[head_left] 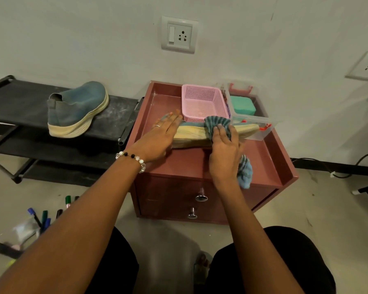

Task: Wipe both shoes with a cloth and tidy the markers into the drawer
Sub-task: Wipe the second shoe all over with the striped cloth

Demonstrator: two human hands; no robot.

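One blue shoe [77, 109] with a cream sole stands on the black rack [19, 102] at the left. The second shoe [191, 134] lies on its side on top of the reddish drawer cabinet [270, 153], cream sole facing me. My left hand [157, 139] rests flat on its heel end, fingers straight. My right hand [225, 151] presses a blue striped cloth [218, 124] onto the sole's middle; the cloth's tail hangs below the wrist. Several markers [45, 217] lie on the floor at the lower left. Both drawers [200, 196] are closed.
A pink basket [202, 100] and a clear plastic box [253, 122] holding a green case stand at the cabinet's back. Wall sockets are above. A black cable runs along the floor at the right. My knees are at the bottom.
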